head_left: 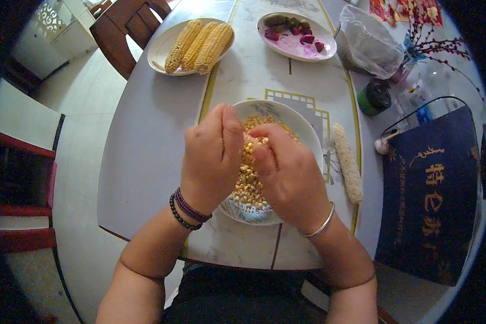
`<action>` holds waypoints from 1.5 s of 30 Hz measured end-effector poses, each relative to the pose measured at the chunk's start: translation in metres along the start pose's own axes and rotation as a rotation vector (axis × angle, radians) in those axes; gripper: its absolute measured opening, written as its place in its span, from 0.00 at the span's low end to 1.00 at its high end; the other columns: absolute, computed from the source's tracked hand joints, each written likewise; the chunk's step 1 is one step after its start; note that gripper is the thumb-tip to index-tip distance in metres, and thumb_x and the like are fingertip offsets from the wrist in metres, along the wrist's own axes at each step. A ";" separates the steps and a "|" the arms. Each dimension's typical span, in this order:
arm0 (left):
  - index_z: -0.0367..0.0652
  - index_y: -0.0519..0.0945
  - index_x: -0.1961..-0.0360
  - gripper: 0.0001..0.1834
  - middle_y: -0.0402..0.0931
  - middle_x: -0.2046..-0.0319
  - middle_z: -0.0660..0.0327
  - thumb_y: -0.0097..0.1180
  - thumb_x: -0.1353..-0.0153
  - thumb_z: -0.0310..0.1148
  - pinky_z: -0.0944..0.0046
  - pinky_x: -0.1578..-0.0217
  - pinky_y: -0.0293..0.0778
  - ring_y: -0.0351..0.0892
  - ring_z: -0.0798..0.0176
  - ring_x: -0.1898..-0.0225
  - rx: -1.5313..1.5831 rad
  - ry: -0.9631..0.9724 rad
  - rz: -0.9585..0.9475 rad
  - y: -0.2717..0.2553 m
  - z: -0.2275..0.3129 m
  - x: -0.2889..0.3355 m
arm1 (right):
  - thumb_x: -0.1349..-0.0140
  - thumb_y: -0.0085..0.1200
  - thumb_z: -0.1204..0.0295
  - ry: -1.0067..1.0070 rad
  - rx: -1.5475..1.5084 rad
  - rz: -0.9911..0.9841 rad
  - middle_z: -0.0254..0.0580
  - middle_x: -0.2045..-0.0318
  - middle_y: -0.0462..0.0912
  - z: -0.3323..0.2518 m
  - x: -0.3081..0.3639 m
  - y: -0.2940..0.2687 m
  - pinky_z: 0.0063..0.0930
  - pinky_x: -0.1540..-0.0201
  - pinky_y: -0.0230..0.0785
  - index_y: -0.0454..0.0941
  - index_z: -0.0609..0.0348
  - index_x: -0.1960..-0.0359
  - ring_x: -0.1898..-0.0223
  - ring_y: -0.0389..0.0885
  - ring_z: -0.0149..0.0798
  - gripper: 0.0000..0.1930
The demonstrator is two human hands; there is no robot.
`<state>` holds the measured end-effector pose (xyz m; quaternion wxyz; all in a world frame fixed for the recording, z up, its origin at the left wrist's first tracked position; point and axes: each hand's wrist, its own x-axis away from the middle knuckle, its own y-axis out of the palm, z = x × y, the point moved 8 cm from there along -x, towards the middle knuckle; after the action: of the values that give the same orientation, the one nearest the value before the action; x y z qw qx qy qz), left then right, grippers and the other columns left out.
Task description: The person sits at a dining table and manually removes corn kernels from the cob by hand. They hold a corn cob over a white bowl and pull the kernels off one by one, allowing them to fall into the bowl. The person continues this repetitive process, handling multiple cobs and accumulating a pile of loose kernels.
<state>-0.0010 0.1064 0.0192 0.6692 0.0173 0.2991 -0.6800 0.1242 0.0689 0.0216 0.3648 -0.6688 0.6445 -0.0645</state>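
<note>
Over a white plate [312, 141] with a leaf pattern, my left hand [213, 143] and my right hand [286, 170] meet, both with curled fingers. A small pale, pinkish bit shows between them, but the hands hide most of it, so I cannot make out what they hold. Loose yellow corn kernels [248, 186] lie heaped in the plate under my hands. To the right of the plate, a bare corn cob [348, 164] rests on the table, stripped of its kernels.
Three ears of corn [200, 46] lie on a plate [155, 53] at the far left. Beyond, another plate [290, 45] holds dark red pieces. A dark-lidded jar [375, 97], a clear plastic bag [370, 40] and a black printed bag [426, 200] stand along the right. A wooden chair [116, 40] is at left.
</note>
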 end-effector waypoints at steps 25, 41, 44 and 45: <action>0.36 0.70 0.68 0.14 0.71 0.79 0.44 0.41 0.27 0.35 0.50 0.76 0.67 0.75 0.40 0.75 -0.015 -0.072 -0.038 0.004 -0.001 0.003 | 0.27 0.42 0.56 0.098 -0.190 -0.004 0.52 0.75 0.78 0.017 0.001 0.004 0.44 0.65 0.72 0.74 0.63 0.62 0.69 0.80 0.56 0.20; 0.38 0.69 0.68 0.08 0.68 0.84 0.47 0.49 0.34 0.30 0.47 0.78 0.67 0.71 0.38 0.80 -0.103 0.227 -0.045 0.016 0.019 0.014 | 0.27 0.37 0.63 0.227 -0.169 -0.040 0.62 0.77 0.75 0.023 0.008 0.003 0.48 0.69 0.68 0.70 0.65 0.73 0.72 0.76 0.63 0.20; 0.38 0.69 0.69 0.07 0.69 0.84 0.46 0.49 0.35 0.29 0.46 0.78 0.68 0.72 0.39 0.80 -0.203 0.318 -0.103 0.019 0.037 0.019 | 0.27 0.35 0.60 0.431 -0.339 -0.163 0.61 0.76 0.76 0.047 0.015 0.009 0.45 0.68 0.68 0.72 0.66 0.72 0.71 0.76 0.60 0.23; 0.38 0.68 0.69 0.08 0.68 0.84 0.46 0.49 0.35 0.30 0.47 0.78 0.68 0.72 0.39 0.80 -0.192 0.354 -0.104 0.019 0.039 0.020 | 0.26 0.35 0.59 0.554 -0.446 -0.243 0.60 0.75 0.76 0.052 0.018 0.014 0.45 0.68 0.68 0.73 0.66 0.71 0.71 0.76 0.59 0.23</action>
<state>0.0289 0.0730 0.0360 0.5687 0.0571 0.4759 -0.6684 0.1445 0.0751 -0.0314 0.0119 -0.7606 0.6330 -0.1439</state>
